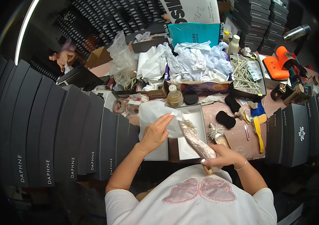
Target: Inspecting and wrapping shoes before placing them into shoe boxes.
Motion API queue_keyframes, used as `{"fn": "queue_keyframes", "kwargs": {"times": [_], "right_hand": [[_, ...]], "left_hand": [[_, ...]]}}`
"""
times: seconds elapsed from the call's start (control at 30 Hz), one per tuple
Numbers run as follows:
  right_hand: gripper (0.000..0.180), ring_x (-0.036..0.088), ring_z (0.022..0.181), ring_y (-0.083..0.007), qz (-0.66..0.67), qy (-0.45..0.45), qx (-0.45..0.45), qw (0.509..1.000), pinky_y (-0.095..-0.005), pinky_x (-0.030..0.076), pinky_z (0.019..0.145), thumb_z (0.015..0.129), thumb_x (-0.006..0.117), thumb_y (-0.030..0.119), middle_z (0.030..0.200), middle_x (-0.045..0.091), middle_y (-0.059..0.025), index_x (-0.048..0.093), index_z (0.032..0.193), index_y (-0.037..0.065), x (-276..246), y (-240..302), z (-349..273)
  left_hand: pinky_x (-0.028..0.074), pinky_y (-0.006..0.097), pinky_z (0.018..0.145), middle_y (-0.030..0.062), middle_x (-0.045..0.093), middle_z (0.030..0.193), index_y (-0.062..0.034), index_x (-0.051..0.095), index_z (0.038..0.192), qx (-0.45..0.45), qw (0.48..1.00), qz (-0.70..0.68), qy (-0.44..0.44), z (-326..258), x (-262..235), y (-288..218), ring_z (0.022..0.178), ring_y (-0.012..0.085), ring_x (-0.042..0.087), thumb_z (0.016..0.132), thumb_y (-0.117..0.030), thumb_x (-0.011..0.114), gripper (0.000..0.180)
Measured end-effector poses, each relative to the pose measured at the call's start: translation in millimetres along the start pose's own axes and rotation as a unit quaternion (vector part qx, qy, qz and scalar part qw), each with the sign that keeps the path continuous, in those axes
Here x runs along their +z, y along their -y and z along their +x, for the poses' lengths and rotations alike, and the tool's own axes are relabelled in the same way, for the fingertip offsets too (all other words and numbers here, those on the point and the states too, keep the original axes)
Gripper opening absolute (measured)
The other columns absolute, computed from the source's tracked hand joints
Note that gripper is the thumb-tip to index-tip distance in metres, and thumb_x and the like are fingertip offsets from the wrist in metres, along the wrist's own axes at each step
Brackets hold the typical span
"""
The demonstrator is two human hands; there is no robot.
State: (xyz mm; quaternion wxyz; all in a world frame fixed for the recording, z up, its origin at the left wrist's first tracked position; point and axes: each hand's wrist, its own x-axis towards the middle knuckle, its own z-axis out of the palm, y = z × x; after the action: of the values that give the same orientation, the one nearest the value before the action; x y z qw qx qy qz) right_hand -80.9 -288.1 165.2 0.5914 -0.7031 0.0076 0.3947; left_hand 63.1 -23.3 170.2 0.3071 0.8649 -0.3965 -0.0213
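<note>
My right hand [227, 156] grips a shiny pale pink shoe [197, 141], which is tilted over the open shoebox [201, 118] with a white inside. Something gold shows at the shoe's lower end, by my thumb. Pinched in the fingers of my left hand [155, 134] is a thin, whitish sheet [150, 114], spread to the left of the shoe and touching its far end. A second shoe [223, 140] lies to the right of the box, beside a pale starburst-shaped ornament [215, 130]. My right hand partly hides that shoe.
Tall rows of dark grey shoeboxes [77, 131] flank me left and right [296, 135]. Ahead stand a carton of crumpled tissue [200, 62], a glue bottle [175, 95] and a tray of sticks [246, 77]. A yellow brush [258, 133] lies rightward. Another person [63, 58] is far left.
</note>
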Motion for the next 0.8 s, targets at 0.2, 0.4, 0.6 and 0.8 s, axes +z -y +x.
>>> {"fn": "queue_keyframes", "kwargs": {"times": [0.2,0.4,0.6,0.8], "right_hand": [[0.052,0.057,0.087,-0.0096,0.138,-0.030,-0.103,0.985,-0.0229,0.047,0.073,0.085,0.067,0.037,0.096,0.061,-0.0054,0.054,0.116,-0.002,8,-9,43],[0.049,0.065,0.082,-0.0205,0.529,-0.002,-0.115,0.840,-0.0320,0.054,0.057,0.091,0.054,0.041,0.096,0.064,-0.0124,0.052,0.119,0.001,22,-62,69],[0.057,0.064,0.084,-0.0340,0.625,0.132,-0.171,0.750,-0.0363,0.054,0.055,0.091,0.046,0.050,0.091,0.064,-0.0192,0.053,0.120,0.001,22,-104,70],[0.054,0.063,0.088,-0.0326,0.582,0.158,-0.205,0.770,-0.0364,0.054,0.060,0.090,0.051,0.046,0.101,0.063,-0.0187,0.053,0.121,0.002,15,-99,66]], "left_hand": [[0.050,0.037,0.089,0.0176,0.055,0.127,-0.0041,0.052,0.128,0.088,0.979,-0.132,0.127,-13,2,-41,0.107,0.0312,0.060,0.075,0.002,0.052,0.053],[0.053,0.038,0.078,0.0131,0.055,0.127,-0.0007,0.052,0.126,0.026,0.994,0.096,0.042,-13,12,12,0.097,0.0313,0.062,0.071,0.005,0.055,0.055],[0.052,0.038,0.083,0.0160,0.053,0.129,-0.0021,0.050,0.129,0.033,0.995,-0.014,0.098,-13,22,-12,0.104,0.0325,0.060,0.071,0.004,0.054,0.059],[0.055,0.035,0.071,0.0135,0.055,0.127,-0.0037,0.051,0.129,0.118,0.989,-0.041,0.077,-16,33,-32,0.092,0.0287,0.065,0.071,0.004,0.056,0.059]]}}
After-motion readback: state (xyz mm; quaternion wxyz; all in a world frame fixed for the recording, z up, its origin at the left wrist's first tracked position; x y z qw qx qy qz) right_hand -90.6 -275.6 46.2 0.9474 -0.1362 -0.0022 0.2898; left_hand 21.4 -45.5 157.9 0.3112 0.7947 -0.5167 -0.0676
